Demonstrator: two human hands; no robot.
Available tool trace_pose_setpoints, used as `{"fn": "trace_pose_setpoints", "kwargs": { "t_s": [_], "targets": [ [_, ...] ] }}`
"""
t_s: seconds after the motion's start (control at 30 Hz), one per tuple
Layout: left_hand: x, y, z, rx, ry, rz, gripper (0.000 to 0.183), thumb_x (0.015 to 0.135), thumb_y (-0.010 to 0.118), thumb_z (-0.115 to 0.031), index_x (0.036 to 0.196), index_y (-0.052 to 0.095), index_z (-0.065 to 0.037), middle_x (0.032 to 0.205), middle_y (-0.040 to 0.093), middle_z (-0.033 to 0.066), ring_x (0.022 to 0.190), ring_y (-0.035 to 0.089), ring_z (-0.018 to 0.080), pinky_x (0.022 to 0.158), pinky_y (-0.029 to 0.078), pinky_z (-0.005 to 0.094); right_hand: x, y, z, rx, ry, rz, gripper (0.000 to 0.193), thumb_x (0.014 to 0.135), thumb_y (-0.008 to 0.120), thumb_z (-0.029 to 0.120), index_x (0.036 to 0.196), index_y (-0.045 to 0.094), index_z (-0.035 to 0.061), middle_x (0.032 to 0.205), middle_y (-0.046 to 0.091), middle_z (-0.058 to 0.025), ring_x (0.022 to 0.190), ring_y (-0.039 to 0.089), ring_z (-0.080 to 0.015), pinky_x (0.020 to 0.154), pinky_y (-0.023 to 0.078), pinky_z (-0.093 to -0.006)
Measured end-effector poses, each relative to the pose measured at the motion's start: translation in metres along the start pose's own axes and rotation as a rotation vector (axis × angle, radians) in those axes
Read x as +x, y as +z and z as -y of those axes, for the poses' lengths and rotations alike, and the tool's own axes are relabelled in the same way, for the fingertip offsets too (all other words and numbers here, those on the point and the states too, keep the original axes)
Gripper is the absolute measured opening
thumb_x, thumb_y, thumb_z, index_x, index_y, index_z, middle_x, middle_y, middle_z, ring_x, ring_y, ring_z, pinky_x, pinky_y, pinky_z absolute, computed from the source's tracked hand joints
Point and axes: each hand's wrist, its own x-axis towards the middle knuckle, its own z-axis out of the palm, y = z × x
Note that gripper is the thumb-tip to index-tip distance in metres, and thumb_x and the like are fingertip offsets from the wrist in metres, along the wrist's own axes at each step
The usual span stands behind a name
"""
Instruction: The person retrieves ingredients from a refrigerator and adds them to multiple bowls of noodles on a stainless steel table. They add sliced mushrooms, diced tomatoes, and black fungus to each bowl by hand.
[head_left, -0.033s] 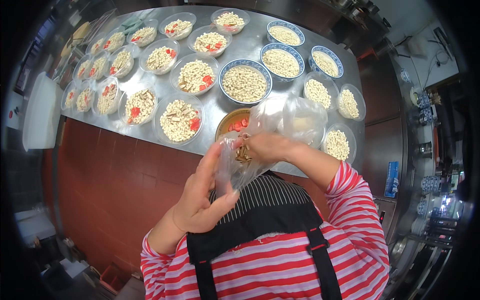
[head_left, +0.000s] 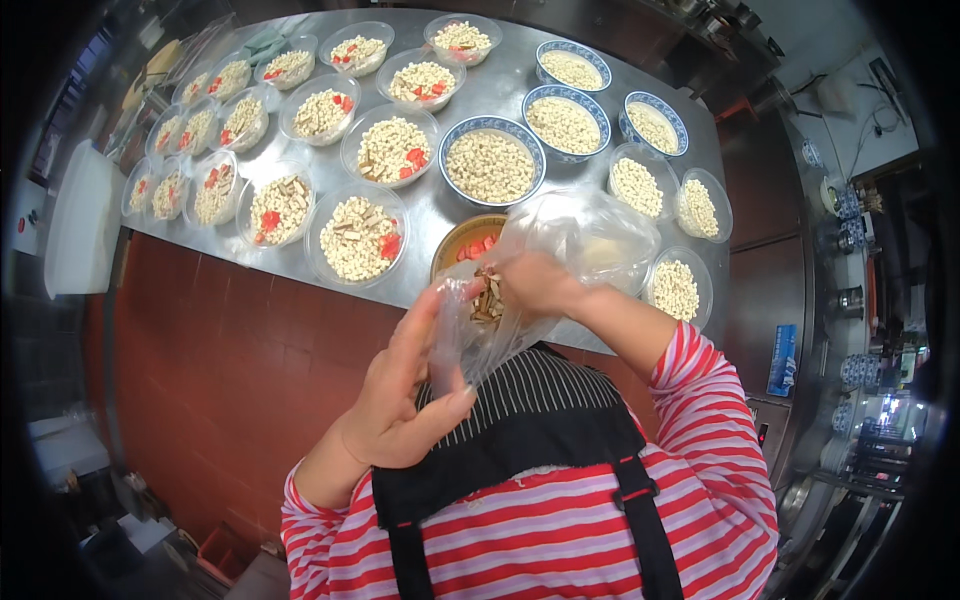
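In my left hand (head_left: 385, 400) is the mouth of a clear plastic bag (head_left: 580, 235), spread between thumb and fingers. Short brown dried strips (head_left: 487, 300) show inside it. My right hand (head_left: 535, 285) reaches into the bag beside the strips, its fingertips hidden by the film and the strips. The rest of the bag lies over the counter's near edge, to the right of a brown bowl (head_left: 450, 250) with red pieces (head_left: 477, 248). Just left of that bowl stands a clear plastic bowl (head_left: 357, 240) of pale diced pieces, with brown strips and red bits on top.
Several clear bowls with similar contents cover the left of the steel counter (head_left: 425, 265). Patterned blue-and-white bowls (head_left: 490, 167) of pale pieces stand at the centre and far right. More clear bowls (head_left: 675, 285) sit right of the bag. A white bin (head_left: 80, 225) stands off the left end.
My right hand has shifted slightly, and more of the brown strips show in the bag's mouth. My left hand keeps its hold.
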Motion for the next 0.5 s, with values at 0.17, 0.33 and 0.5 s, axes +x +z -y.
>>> {"fn": "trace_pose_setpoints", "kwargs": {
  "t_s": [0.17, 0.33, 0.5],
  "targets": [
    [-0.009, -0.008, 0.003, -0.106, 0.04, -0.005, 0.086, 0.064, 0.047, 0.004, 0.139, 0.007, -0.007, 0.14, 0.019, 0.0216, 0.069, 0.058, 0.017, 0.06, 0.048, 0.0256, 0.025, 0.037, -0.02, -0.151, -0.164, -0.246, 0.034, 0.075, 0.058, 0.019, 0.107, 0.054, 0.0082, 0.094, 0.06, -0.0142, 0.09, 0.056, -0.03, 0.079, 0.043, -0.0408],
    [-0.002, -0.001, 0.011, -0.147, 0.029, -0.039, 0.085, 0.067, 0.053, 0.001, 0.139, 0.006, -0.004, 0.14, 0.018, 0.0229, 0.073, 0.06, 0.0192, 0.065, 0.05, 0.0275, 0.036, 0.054, -0.025, -0.245, -0.081, -0.209, 0.05, 0.066, 0.068, 0.026, 0.112, 0.051, 0.0155, 0.099, 0.055, -0.0133, 0.093, 0.055, -0.0306, 0.076, 0.042, -0.0431],
    [0.005, 0.003, 0.013, -0.263, 0.069, -0.19, 0.086, 0.072, 0.059, -0.003, 0.138, 0.003, -0.001, 0.14, 0.017, 0.0246, 0.079, 0.059, 0.0182, 0.072, 0.048, 0.0276, 0.037, 0.066, -0.036, -0.02, -0.165, -0.188, 0.06, 0.061, 0.072, 0.024, 0.115, 0.047, 0.0199, 0.101, 0.05, -0.0161, 0.094, 0.052, -0.0333, 0.074, 0.042, -0.0442]
  ]
}}
